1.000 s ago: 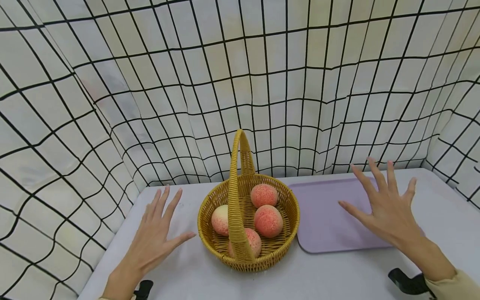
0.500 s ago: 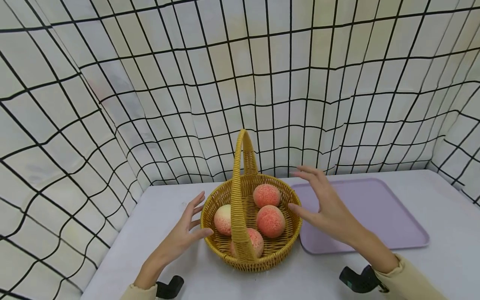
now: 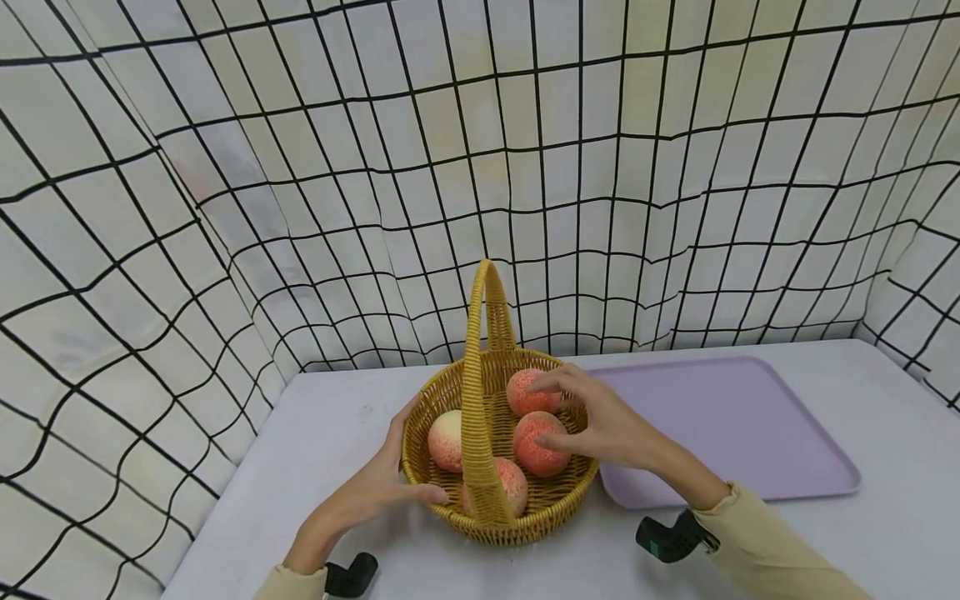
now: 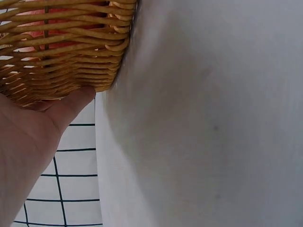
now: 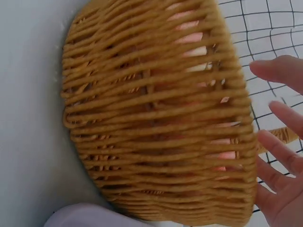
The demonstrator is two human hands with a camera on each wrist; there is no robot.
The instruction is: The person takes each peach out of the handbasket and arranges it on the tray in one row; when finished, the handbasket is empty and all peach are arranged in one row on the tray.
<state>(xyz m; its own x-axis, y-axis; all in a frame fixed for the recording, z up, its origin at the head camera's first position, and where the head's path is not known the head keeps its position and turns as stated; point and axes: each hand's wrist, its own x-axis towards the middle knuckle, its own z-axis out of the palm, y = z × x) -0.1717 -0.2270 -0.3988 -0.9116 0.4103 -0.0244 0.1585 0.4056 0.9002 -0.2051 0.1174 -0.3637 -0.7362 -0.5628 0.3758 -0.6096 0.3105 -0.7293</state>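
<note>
A yellow wicker basket (image 3: 543, 527) with a tall handle (image 3: 474, 392) stands on the table with several pink peaches in it. My left hand (image 3: 375, 490) grips the basket's left side, thumb across its front wall and fingers along the outside; the left wrist view shows a digit pressed against the weave. Over the right rim reaches my right hand (image 3: 611, 423), its fingers spread apart. Its thumb overlaps the middle peach (image 3: 536, 450), and its fingertips are at the back peach (image 3: 522, 392). A paler peach (image 3: 445, 442) lies at the left, another peach (image 3: 513, 483) partly behind the handle.
A flat lilac tray (image 3: 720, 425) lies on the white table (image 3: 862, 392) at the basket's right. White sheeting behind a black grid net (image 3: 570, 225) encloses the table's back and sides. A black device (image 3: 667, 537) is worn at each wrist.
Both hands have come inward from either side of the basket. The left has taken hold of its side; the right has moved left over the rim to the peaches, uncovering the tray.
</note>
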